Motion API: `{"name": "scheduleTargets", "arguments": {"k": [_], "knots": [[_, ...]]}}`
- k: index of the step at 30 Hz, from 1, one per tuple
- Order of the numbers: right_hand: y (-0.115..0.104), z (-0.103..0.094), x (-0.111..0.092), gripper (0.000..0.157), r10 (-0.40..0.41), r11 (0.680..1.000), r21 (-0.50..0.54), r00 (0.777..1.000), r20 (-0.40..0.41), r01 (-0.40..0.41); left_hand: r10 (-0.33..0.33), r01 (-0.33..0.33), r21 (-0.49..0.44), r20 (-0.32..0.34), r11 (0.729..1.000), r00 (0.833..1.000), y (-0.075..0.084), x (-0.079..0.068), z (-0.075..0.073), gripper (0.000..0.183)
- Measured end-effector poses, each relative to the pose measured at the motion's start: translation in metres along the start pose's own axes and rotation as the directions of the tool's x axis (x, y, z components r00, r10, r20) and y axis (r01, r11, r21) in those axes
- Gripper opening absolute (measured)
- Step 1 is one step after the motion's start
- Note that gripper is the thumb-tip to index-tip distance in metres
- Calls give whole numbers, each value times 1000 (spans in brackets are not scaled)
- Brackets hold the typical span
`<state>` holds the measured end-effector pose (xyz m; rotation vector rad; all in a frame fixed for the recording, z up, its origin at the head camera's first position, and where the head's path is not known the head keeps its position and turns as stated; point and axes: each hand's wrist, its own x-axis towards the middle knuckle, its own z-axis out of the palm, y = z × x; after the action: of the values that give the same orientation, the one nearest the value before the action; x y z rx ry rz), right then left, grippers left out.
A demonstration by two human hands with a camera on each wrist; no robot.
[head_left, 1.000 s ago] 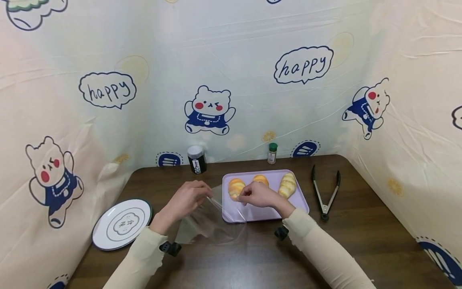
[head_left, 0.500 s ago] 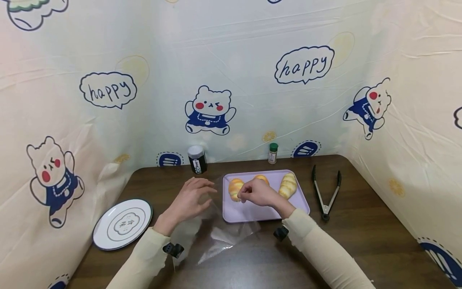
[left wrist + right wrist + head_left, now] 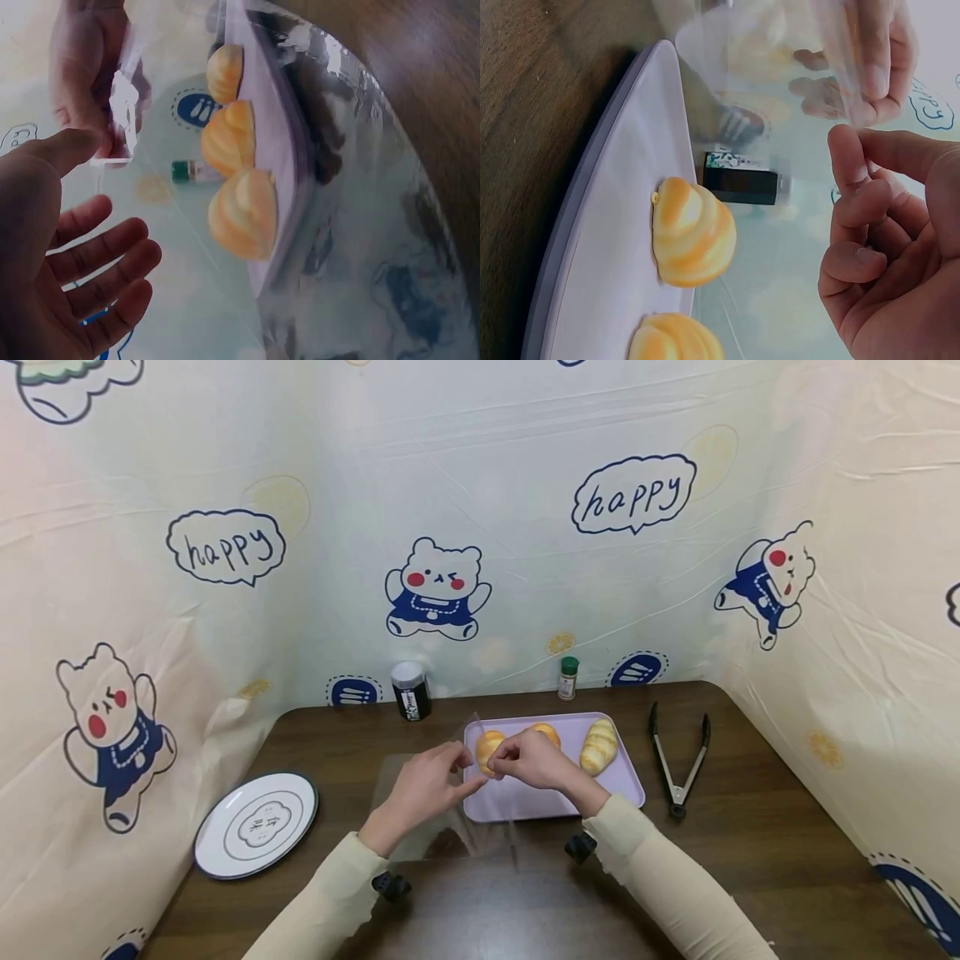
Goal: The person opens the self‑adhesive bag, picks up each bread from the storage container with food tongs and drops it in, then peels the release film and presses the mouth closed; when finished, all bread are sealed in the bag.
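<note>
A clear plastic bag (image 3: 480, 839) hangs above the table, in front of the lilac tray (image 3: 536, 806). My right hand (image 3: 534, 760) pinches its upper edge between thumb and forefinger, the other fingers curled in. Close beside it my left hand (image 3: 429, 783) has its fingers spread, gripping nothing; the thumb points toward the pinched edge. Through the film in the right wrist view, left fingertips (image 3: 810, 90) show. Three bread rolls lie on the tray: one (image 3: 489, 745) behind the right fingertips, a second (image 3: 549, 732) partly hidden, and a paler long one (image 3: 598, 747) at the right.
A white plate (image 3: 257, 825) with a dark rim lies at the left. Behind the tray stand a dark jar (image 3: 411, 692) with a grey lid and a small green-capped shaker (image 3: 567, 678). Tongs (image 3: 678, 777) lie at the right. A printed cloth (image 3: 517, 593) hangs behind the table.
My left hand has let go of the plastic bag, spread its fingers and moved right toward the right hand. The bag has swung and shifted; my right hand holds its place.
</note>
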<state>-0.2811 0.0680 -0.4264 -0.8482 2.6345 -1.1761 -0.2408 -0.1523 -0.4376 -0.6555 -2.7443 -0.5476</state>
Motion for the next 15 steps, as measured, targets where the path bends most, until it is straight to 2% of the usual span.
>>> {"name": "scheduleTargets", "arguments": {"k": [5,15], "knots": [[-2,0,0,16,0,1000,-2,1000,6,0,-10,10,12,-4,1000,1000,4,2,7,39],[-3,-1,0,16,-4,1000,-2,1000,11,4,3,-2,-52,17,999,1000,4,2,10,19]]}}
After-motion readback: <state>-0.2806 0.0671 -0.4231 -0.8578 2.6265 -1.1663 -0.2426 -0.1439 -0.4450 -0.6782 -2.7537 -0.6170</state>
